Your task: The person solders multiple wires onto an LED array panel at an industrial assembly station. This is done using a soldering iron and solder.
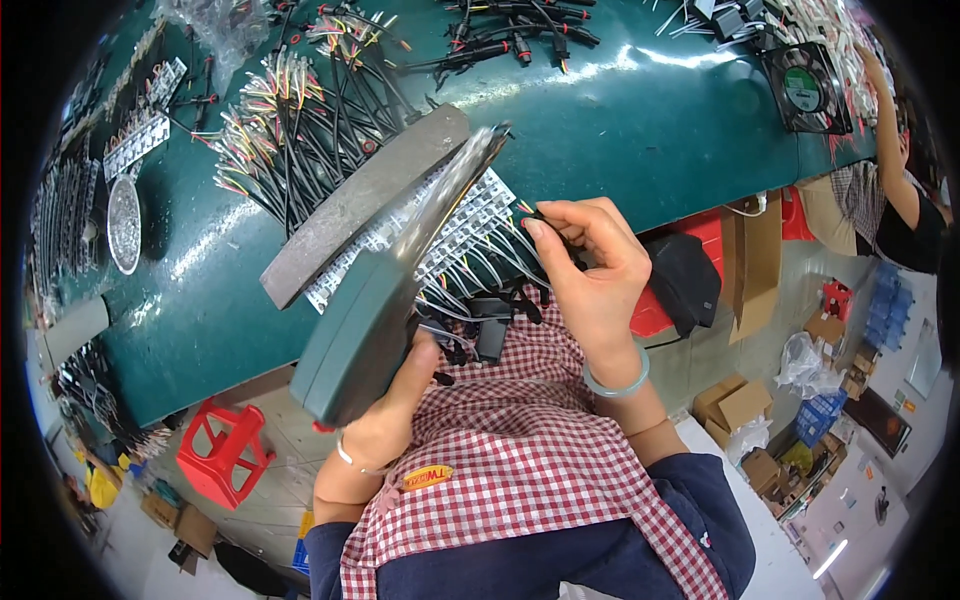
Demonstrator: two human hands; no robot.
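Observation:
My left hand (392,402) is closed round a dark green hand tool (350,335) with a long, shiny metal barrel that points up and away over the table. Between the thumb and fingertips of my right hand (603,265) is a thin black cable (537,213) with bare coloured wire ends. Beneath the barrel lies a panel of small white circuit boards (490,205), with several grey wires running from its near edge toward my apron. A long grey bar (375,195) rests across the panel's far side. The barrel hides part of the panel.
Bundles of black cables (290,140) with coloured ends lie beyond the bar on the green table (620,130). An oval metal dish (124,225) is at the left, and a black fan (806,88) at the far right. A red stool (222,455) stands below; another person's arm (893,150) reaches in.

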